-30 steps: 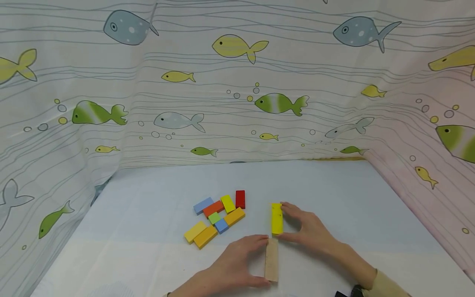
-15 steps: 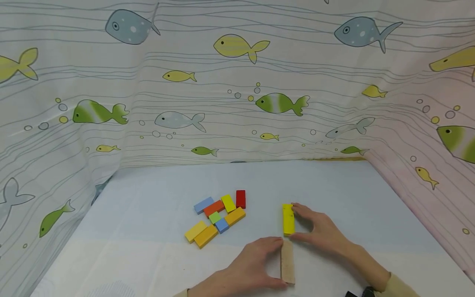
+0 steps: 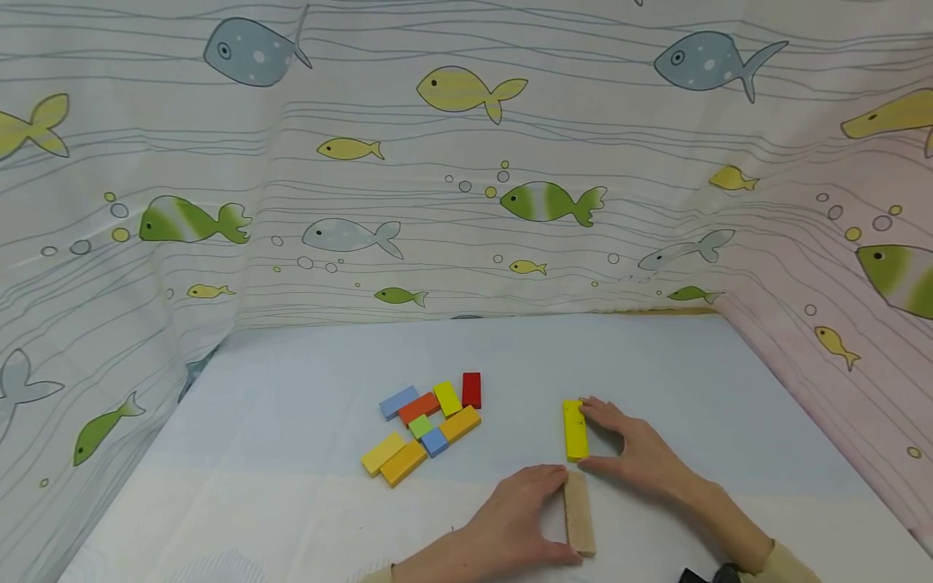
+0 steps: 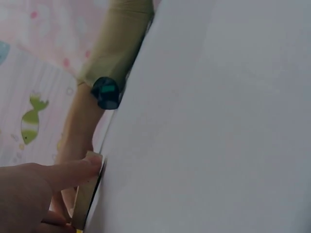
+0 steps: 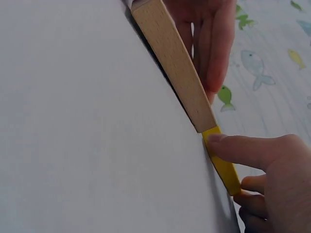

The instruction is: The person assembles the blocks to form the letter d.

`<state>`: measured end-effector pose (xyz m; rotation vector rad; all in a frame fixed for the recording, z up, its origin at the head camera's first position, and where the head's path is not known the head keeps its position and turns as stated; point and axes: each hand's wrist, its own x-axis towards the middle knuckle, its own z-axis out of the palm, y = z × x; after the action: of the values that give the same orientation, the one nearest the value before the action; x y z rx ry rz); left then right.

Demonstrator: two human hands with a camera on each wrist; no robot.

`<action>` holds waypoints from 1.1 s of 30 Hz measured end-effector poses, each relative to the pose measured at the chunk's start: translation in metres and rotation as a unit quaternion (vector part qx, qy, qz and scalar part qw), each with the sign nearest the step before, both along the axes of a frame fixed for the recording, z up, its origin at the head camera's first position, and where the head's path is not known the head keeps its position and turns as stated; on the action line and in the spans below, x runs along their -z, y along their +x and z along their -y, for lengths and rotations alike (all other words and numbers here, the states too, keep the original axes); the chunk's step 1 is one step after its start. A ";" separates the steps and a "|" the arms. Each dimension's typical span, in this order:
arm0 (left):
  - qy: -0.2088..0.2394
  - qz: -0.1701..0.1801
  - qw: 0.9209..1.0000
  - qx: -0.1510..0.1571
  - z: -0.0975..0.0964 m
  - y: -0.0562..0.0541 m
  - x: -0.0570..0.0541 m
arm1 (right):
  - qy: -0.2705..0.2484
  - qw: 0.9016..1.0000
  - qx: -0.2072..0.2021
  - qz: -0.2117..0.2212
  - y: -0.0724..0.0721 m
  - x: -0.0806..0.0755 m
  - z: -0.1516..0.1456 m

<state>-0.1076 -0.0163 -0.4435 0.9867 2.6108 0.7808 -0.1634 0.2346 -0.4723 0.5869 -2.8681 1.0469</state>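
Observation:
A plain wooden block (image 3: 580,514) is pinched end to end between the thumb and fingers of my left hand (image 3: 513,514). Just beyond it, my right hand (image 3: 645,453) pinches a yellow block (image 3: 575,431) the same way, thumb at the near end and fingertips at the far end. Both blocks stand in a line running away from me, the yellow one's near end right at the wooden one's far end. From the right wrist, the wooden block (image 5: 175,63) looks longer than the yellow block (image 5: 223,165), and their ends meet.
Left of the hands lies a loose group of coloured blocks, among them a red block (image 3: 471,390), an orange block (image 3: 404,463) and a small blue block (image 3: 435,442). A fish-print curtain (image 3: 466,235) surrounds the white tabletop (image 3: 291,389) at the back and sides.
Both hands have moved right across the tabletop, carrying the wooden and yellow blocks with them, mostly in the first half second. The coloured group has stayed put.

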 end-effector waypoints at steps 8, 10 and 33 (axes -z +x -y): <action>-0.003 0.024 1.000 0.013 -0.001 -0.001 0.000 | -0.001 1.000 -0.007 0.005 0.002 -0.003 -0.002; 0.000 0.013 1.000 0.015 -0.001 -0.001 0.001 | 0.003 1.000 -0.007 0.003 0.002 -0.004 -0.001; -0.006 -0.031 0.999 -0.005 -0.006 0.000 0.004 | 0.005 0.999 -0.034 -0.010 0.007 -0.003 0.004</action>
<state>-0.1075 -0.0105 -0.4479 1.0095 2.6715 0.7483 -0.1563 0.2303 -0.4690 0.6949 -2.8566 1.0299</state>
